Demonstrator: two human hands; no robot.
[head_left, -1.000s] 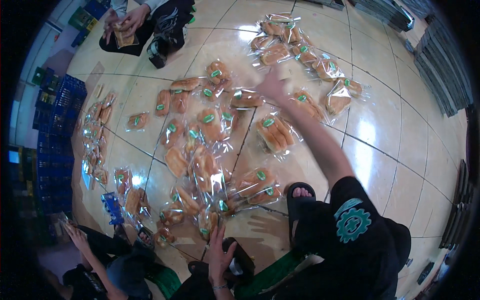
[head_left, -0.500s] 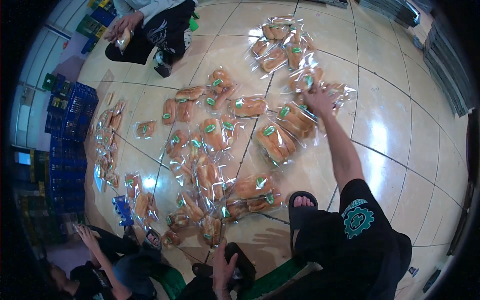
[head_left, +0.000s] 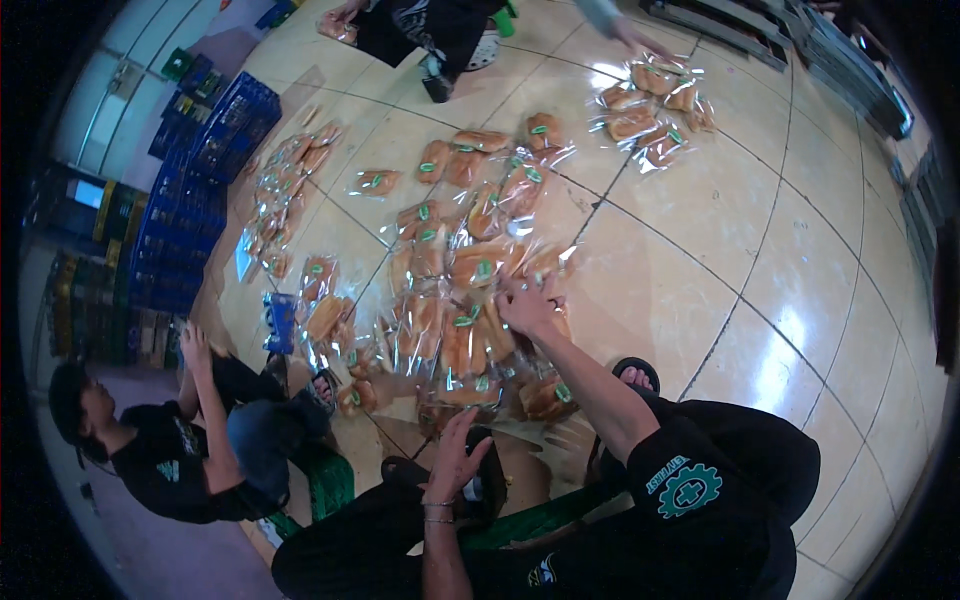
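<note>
Clear-wrapped bread rolls with green labels (head_left: pixel 465 345) lie heaped on the tiles in front of me. My right hand (head_left: pixel 528 308) reaches over the right side of this heap, its fingers apart and against the wrapped bread (head_left: pixel 480 265); some fingertips are hidden among the film. Close to the heap's near edge, my left hand (head_left: pixel 457 462) is held up with fingers stretched and nothing in it. The nearest pack to it is a wrapped bread (head_left: pixel 470 392).
At the far right, another person's hand (head_left: pixel 645 42) touches a smaller group of wrapped bread (head_left: pixel 640 120). More packs (head_left: pixel 290 190) lie at left, before stacked blue crates (head_left: pixel 180 225). A seated person (head_left: pixel 170 450) is at lower left. Grey trays (head_left: pixel 850 75) are stacked at upper right.
My right hand has come back toward me from the far packs, and the large packs at right now lie against the middle heap. The view has shifted; the far person now reaches to the far group.
</note>
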